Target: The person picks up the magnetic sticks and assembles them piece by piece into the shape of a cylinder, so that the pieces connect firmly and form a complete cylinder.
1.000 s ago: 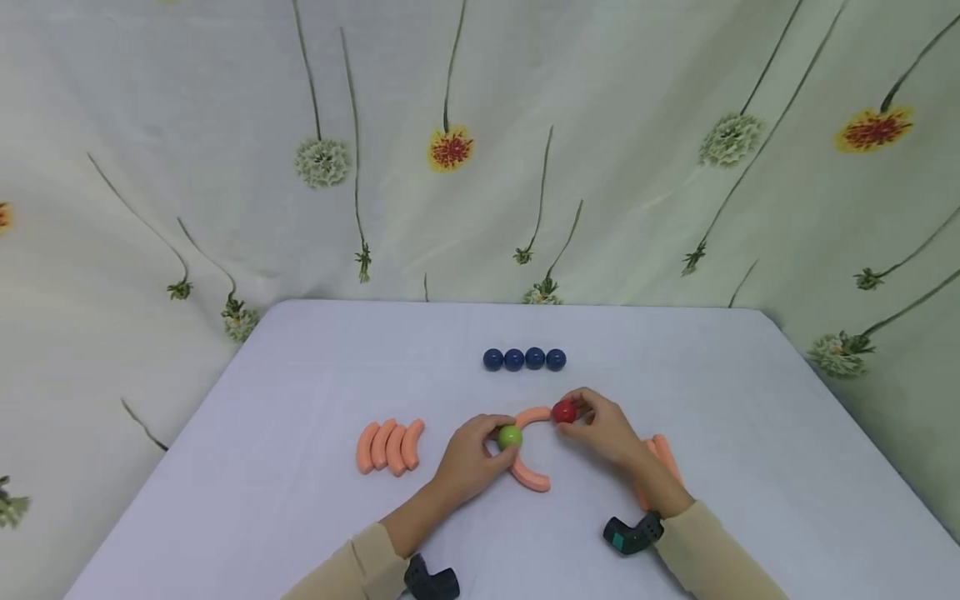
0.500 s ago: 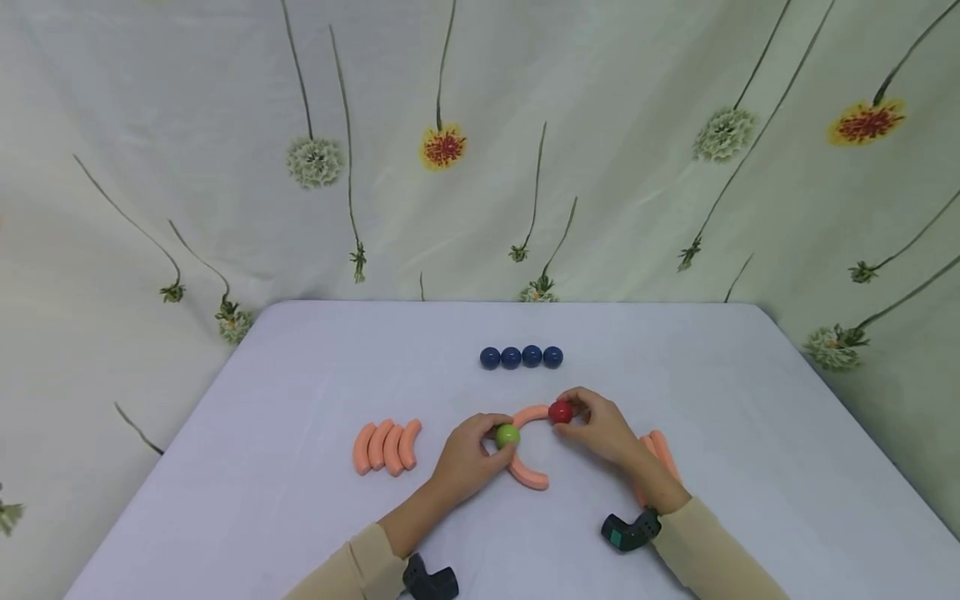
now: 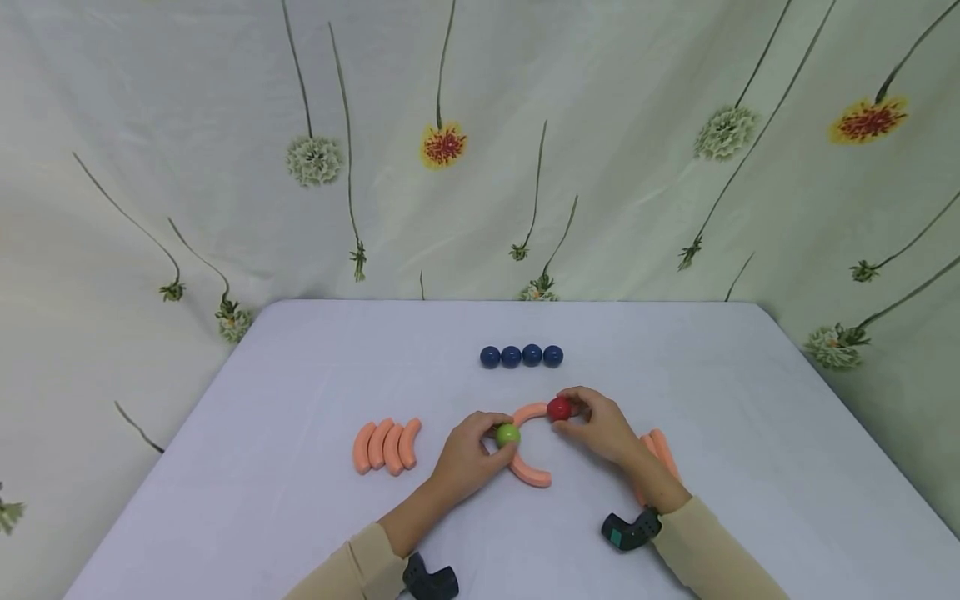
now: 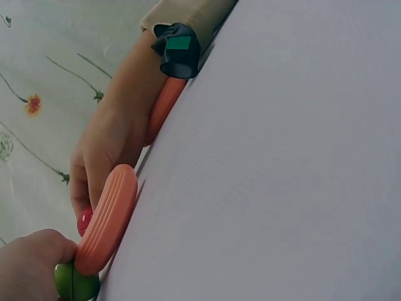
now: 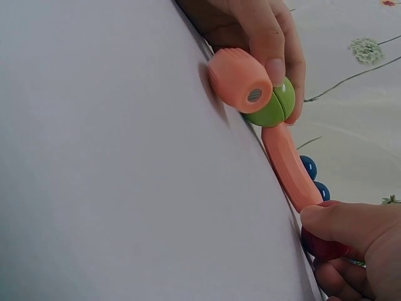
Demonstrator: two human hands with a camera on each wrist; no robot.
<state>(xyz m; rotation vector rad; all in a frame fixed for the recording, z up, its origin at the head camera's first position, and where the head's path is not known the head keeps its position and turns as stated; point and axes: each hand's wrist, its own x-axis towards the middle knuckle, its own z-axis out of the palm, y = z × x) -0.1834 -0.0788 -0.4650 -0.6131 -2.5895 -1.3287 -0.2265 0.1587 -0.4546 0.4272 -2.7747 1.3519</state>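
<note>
Two hands at work, each holding one ball. Left hand [image 3: 474, 454]: thumb and fingers narrowed round a green ball [image 3: 508, 435]. Right hand [image 3: 596, 425]: thumb and fingers pinch a red ball [image 3: 558, 408], which sits a little farther from the person than the green one.

Between the hands, a curved orange stick [image 3: 529, 412] meets the green ball at one end; its other end appears to touch the red ball. Long axis runs from the left hand rightward and away from the person, bowing outward on the far side.

Near side of the left hand: a second orange stick [image 3: 532, 477], one end at the green ball by the thumb. It curves toward the person, then right; free end points right, on the near side of the right hand. The right wrist view shows a grey disc in that end face.

Left of the left hand: four orange sticks [image 3: 393, 450] side by side, long axes roughly fore-and-aft. Beyond both hands: four blue balls [image 3: 532, 356] in a sideways row on the white surface [image 3: 300, 375]. Under the right forearm: more orange sticks [image 3: 663, 450], partly hidden, count unclear.
</note>
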